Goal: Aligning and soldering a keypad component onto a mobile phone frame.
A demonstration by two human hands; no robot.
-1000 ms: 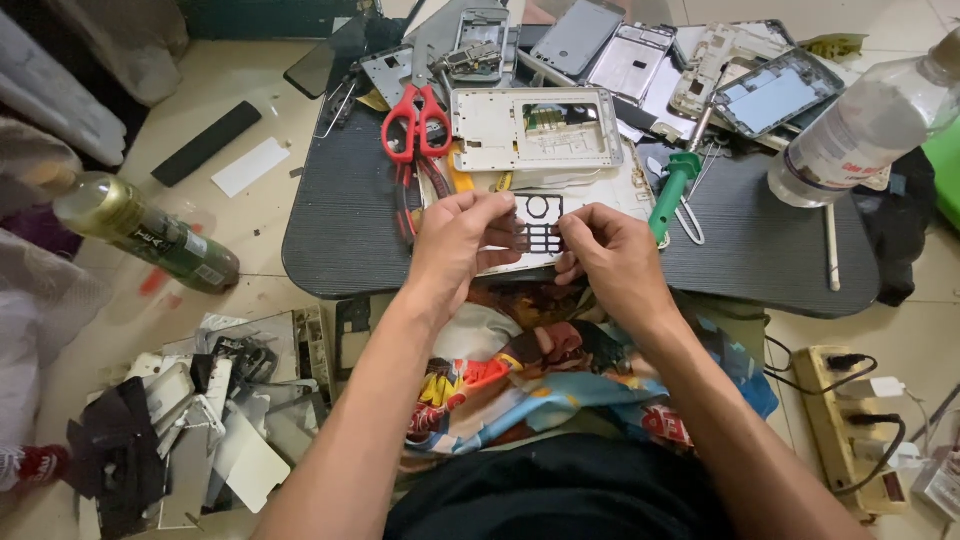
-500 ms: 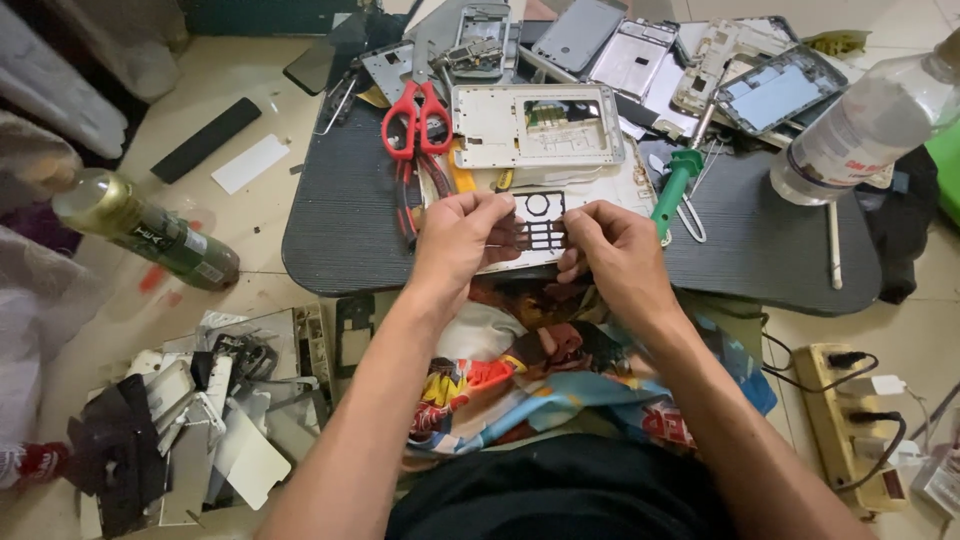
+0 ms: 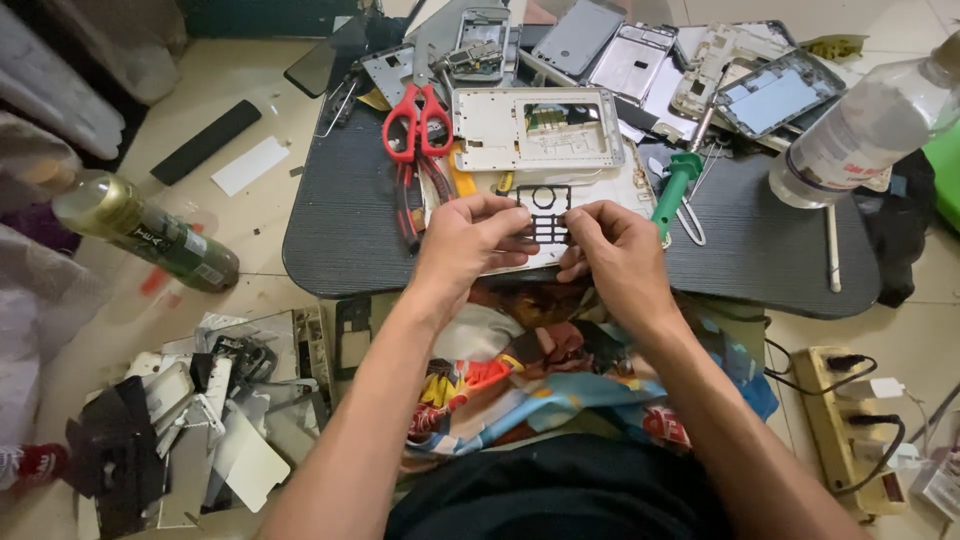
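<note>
1. The black keypad frame (image 3: 543,212) now sits slightly higher between both hands than a second ago.
2. The left hand (image 3: 470,240) fingertips shift along its left edge.
3. The right hand (image 3: 618,252) closes nearer.

Open tabletop (image 3: 340,230) left of the scissors (image 3: 415,120); right side blocked by screwdriver (image 3: 675,190) and bottle (image 3: 860,130).

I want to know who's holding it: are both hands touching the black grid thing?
Touching. The head view shows the left hand pinching the black keypad frame at its left edge and the right hand gripping its right edge with the fingertips.
</note>
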